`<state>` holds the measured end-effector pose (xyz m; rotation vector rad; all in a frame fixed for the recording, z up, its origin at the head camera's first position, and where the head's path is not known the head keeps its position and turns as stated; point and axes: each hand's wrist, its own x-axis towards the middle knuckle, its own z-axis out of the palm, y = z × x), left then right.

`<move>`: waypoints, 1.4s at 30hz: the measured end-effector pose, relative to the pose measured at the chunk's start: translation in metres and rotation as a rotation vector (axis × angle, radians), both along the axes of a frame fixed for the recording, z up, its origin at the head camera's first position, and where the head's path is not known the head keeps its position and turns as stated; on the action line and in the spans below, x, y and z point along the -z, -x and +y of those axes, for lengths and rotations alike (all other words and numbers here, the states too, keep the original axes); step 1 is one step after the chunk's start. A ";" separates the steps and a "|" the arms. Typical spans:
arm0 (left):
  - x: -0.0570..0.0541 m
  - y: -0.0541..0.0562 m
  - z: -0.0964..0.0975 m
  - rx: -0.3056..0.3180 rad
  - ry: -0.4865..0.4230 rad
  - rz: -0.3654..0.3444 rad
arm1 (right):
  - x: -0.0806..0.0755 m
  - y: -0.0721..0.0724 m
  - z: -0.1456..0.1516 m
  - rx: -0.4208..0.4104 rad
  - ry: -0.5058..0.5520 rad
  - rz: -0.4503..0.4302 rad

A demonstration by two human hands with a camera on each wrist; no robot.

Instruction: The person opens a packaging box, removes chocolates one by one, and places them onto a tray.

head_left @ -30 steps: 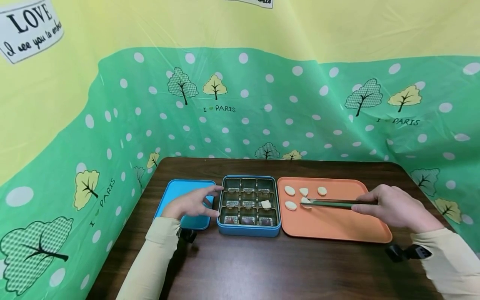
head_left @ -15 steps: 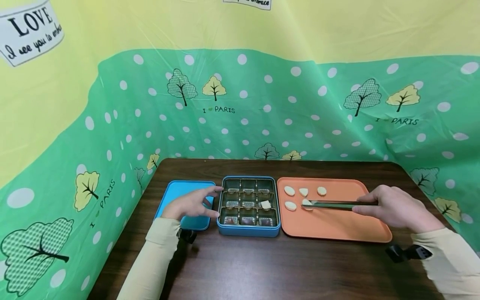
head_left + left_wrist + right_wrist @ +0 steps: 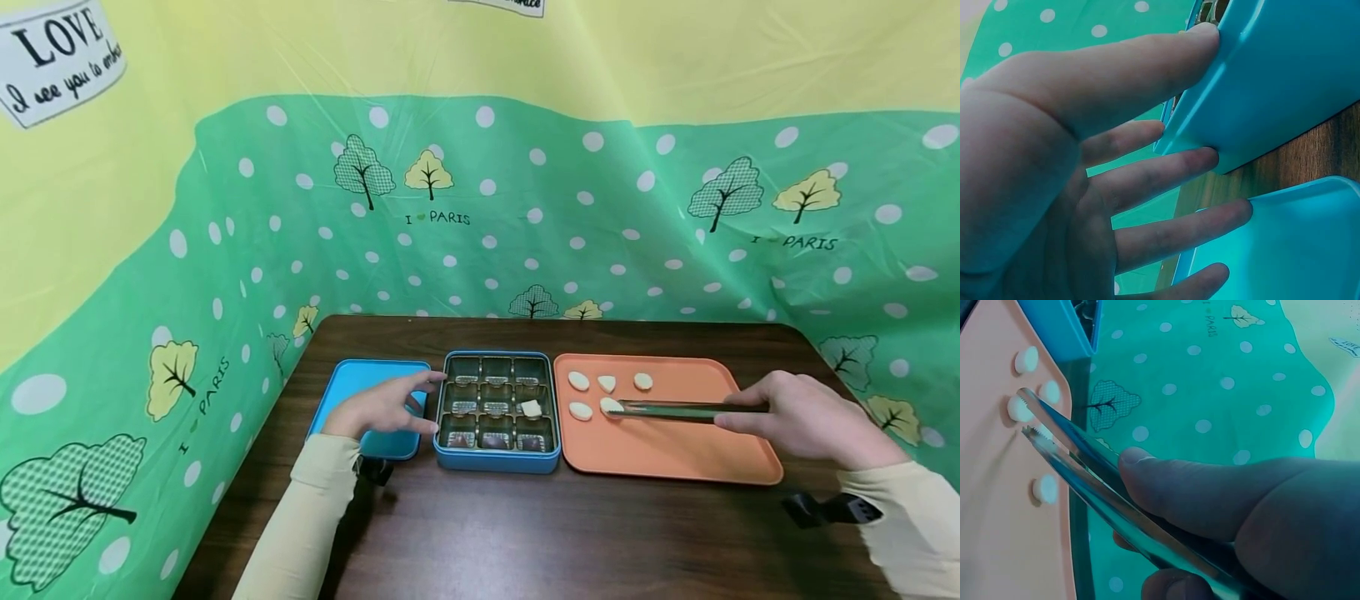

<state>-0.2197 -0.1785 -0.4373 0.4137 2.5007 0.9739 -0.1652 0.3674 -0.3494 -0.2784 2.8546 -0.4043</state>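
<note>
My right hand point(image 3: 802, 417) pinches a pair of metal tweezers point(image 3: 682, 410) between thumb and fingers. Their serrated tips stand apart at a small white piece point(image 3: 610, 407) on the orange tray point(image 3: 675, 450). In the right wrist view that white piece point(image 3: 1019, 409) shows beside the tips. My left hand point(image 3: 382, 408) spans the left side of a blue box point(image 3: 497, 461), thumb and forefinger straight at its rim. The box holds a dark insert of several compartments, with one white square piece point(image 3: 532, 408) in the middle row's right compartment.
Several other white pieces lie on the tray, among them an oval one point(image 3: 578, 381) and a round one point(image 3: 642, 382). A blue lid point(image 3: 341, 396) lies left of the box, partly under my left hand. Green patterned cloth point(image 3: 480, 242) hangs behind the brown table point(image 3: 480, 533).
My right hand and the tweezers have shifted slightly to the right. The white piece at the tips has shifted slightly back and forth. My left hand and the box have stayed put.
</note>
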 end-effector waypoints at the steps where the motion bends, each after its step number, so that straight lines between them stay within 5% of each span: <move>1: 0.000 0.000 0.000 0.001 0.000 0.000 | -0.001 -0.001 0.000 0.003 -0.004 0.007; 20: 0.002 0.002 -0.003 0.017 -0.017 0.005 | -0.026 -0.012 -0.025 -0.058 0.051 0.119; 42: 0.001 0.000 -0.002 0.013 -0.027 0.010 | -0.041 0.005 -0.121 -0.246 0.002 0.204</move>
